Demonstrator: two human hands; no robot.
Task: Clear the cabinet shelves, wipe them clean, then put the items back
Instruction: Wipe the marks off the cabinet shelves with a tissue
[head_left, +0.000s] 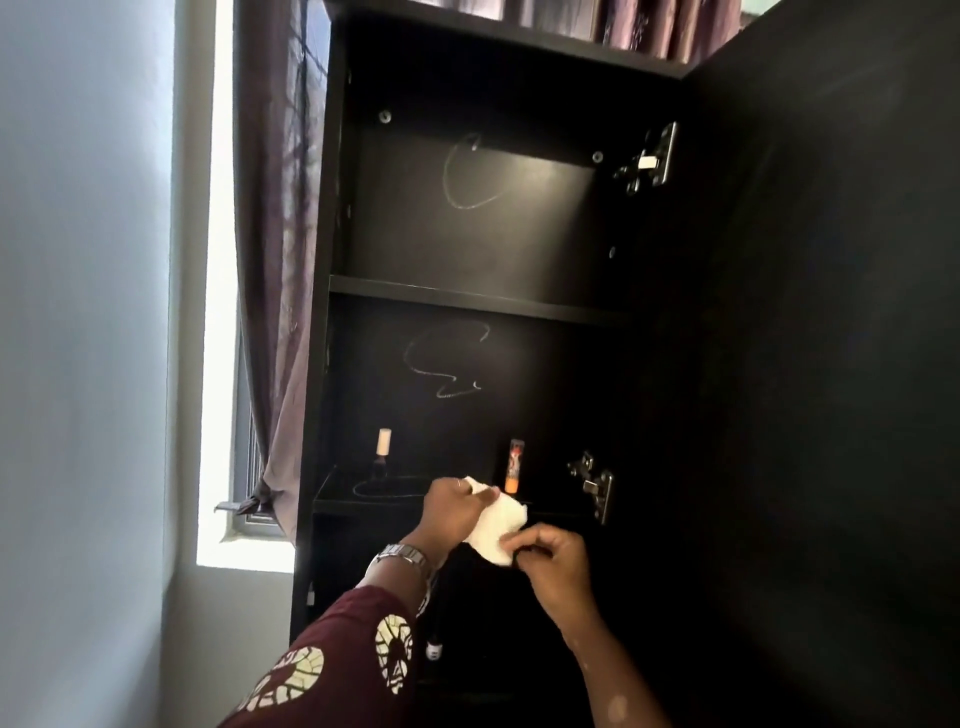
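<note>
A tall black cabinet (332, 364) stands with its door swung wide. My left hand (453, 512) and my right hand (553, 564) both grip a crumpled white cloth (496, 530) in front of the lower shelf (353, 503). On that shelf stand a small dark bottle with a pale cap (382, 457) at the left and an orange tube (514, 467) at the right, just behind the cloth. The upper shelf (467, 299) carries nothing that I can see. Chalky white scribbles mark the back panel (519, 234) and the lower shelf.
The cabinet door (831, 364) hangs wide at the right, with two metal hinges (647, 161) on the inner side. A purple curtain (275, 260) and a bright window (223, 312) lie left of the cabinet. A grey wall (78, 364) fills the far left.
</note>
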